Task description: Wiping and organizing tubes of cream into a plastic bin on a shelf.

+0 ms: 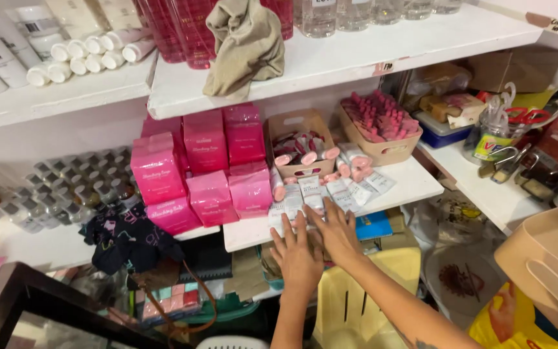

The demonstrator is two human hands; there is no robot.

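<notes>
Nearest the viewer, a tan brimmed hat (547, 265) fills the lower right corner. Behind it, the white shelving (330, 58) spans the view in two tiers, and the lower white shelf (414, 184) carries the goods being handled. Pink boxes (208, 165) stand stacked at the shelf's left end. A beige cloth (245, 42) is draped over the edge of the upper tier. A cardboard tray of tubes (301, 148) and a beige basket of pink items (379, 126) sit toward the back. The left hand (297, 255) lies flat, fingers spread, at the shelf's front edge, gripping nothing. The right hand (336, 229), likewise open and flat, overlaps it just to the right, its fingertips touching the row of white pink-capped tubes (327, 190) lying along the front of the shelf.
</notes>
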